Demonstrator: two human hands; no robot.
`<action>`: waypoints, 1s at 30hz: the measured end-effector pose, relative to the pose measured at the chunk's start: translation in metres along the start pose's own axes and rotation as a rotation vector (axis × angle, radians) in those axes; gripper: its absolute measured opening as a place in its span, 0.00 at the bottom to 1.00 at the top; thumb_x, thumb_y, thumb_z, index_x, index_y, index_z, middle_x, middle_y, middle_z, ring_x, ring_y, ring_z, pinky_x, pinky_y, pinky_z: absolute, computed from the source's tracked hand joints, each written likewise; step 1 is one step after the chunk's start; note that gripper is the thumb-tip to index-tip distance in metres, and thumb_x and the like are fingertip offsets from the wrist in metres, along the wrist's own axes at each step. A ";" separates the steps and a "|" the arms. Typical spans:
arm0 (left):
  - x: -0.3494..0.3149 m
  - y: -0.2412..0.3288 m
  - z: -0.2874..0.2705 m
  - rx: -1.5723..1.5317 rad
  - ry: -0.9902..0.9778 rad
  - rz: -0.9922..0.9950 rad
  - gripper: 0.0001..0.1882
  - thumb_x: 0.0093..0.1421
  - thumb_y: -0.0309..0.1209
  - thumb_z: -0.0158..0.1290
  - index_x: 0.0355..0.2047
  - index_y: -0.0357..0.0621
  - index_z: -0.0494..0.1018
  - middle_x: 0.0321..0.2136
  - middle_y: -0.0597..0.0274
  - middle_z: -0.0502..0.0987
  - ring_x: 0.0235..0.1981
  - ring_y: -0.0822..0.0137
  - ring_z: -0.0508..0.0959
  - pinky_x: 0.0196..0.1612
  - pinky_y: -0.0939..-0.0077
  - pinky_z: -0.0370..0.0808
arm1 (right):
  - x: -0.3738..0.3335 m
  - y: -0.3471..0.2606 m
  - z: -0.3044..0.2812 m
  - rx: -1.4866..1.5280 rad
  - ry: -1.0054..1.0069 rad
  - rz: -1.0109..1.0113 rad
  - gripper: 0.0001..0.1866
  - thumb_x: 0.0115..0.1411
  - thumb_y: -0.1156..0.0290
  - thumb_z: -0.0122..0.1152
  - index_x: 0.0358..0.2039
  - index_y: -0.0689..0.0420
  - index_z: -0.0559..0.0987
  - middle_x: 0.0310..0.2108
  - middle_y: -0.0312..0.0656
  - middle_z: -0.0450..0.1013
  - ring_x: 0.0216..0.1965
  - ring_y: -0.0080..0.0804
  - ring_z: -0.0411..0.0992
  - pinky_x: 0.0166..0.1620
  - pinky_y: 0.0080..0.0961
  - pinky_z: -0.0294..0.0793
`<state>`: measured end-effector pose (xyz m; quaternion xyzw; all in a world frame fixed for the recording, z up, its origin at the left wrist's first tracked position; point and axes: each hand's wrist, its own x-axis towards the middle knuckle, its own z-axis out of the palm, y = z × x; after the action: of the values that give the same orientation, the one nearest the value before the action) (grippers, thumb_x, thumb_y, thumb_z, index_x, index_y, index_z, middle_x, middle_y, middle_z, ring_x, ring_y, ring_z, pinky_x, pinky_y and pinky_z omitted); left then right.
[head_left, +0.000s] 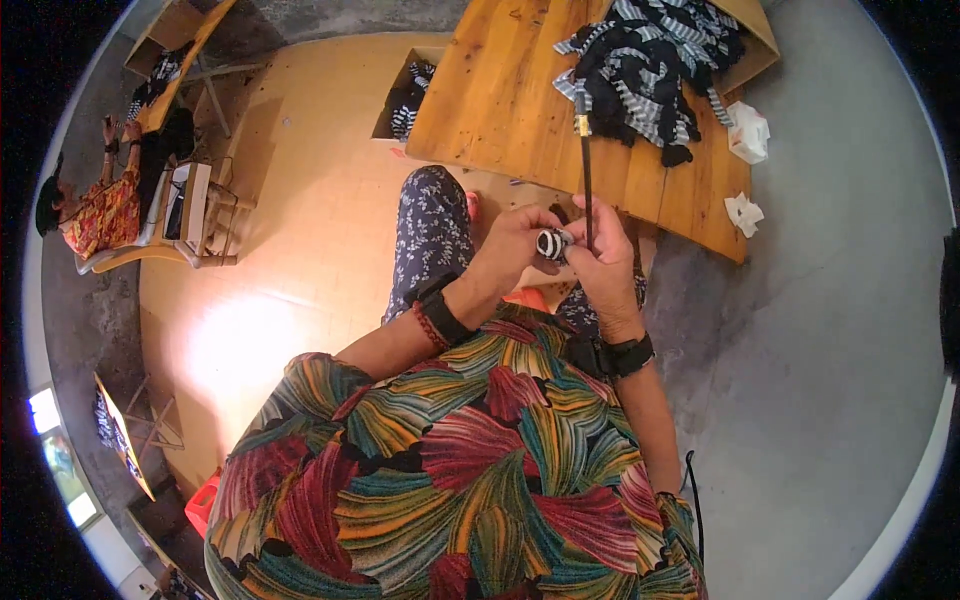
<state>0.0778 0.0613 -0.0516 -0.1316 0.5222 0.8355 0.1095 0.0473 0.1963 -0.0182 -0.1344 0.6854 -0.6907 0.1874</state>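
Observation:
Close in front of my lap, my left hand is closed round a small black-and-white striped fabric bundle. My right hand meets it from the other side, its thumb and fingers against the bundle. A long thin dark rod with a brass-coloured band stands up from my right hand and points toward the table. Its lower end is partly hidden by the fingers. Ahead lies a heap of black and grey-white striped knit pieces, too tangled to tell their exact kind.
The heap rests on a wooden table, with a cardboard box behind it. White tissue packet and crumpled tissue sit at the table's right edge. Another box stands left of it. A person sits far left.

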 end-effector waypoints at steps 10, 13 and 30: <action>0.016 -0.020 -0.014 -0.522 -0.013 -0.015 0.05 0.52 0.23 0.47 0.31 0.38 0.70 0.29 0.57 0.75 0.30 0.64 0.76 0.31 0.69 0.75 | -0.001 0.003 0.012 -0.303 0.201 -0.062 0.23 0.46 0.84 0.47 0.47 0.63 0.63 0.28 0.37 0.67 0.30 0.21 0.66 0.36 0.17 0.67; 0.021 -0.023 -0.017 -0.576 -0.077 0.042 0.06 0.53 0.23 0.48 0.32 0.39 0.71 0.30 0.57 0.75 0.31 0.64 0.76 0.33 0.68 0.74 | 0.000 0.010 0.010 -0.325 0.223 -0.078 0.23 0.46 0.85 0.47 0.46 0.63 0.63 0.28 0.37 0.67 0.29 0.21 0.66 0.34 0.17 0.68; 0.000 -0.004 0.003 -0.400 0.077 -0.102 0.08 0.52 0.21 0.44 0.32 0.41 0.71 0.24 0.60 0.75 0.21 0.71 0.74 0.17 0.84 0.69 | -0.003 0.027 -0.006 0.639 0.051 0.399 0.24 0.46 0.86 0.49 0.45 0.56 0.64 0.23 0.34 0.65 0.11 0.15 0.54 0.14 0.16 0.53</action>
<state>0.0786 0.0657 -0.0540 -0.2087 0.3425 0.9102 0.1032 0.0494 0.2032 -0.0452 0.0842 0.4526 -0.8225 0.3338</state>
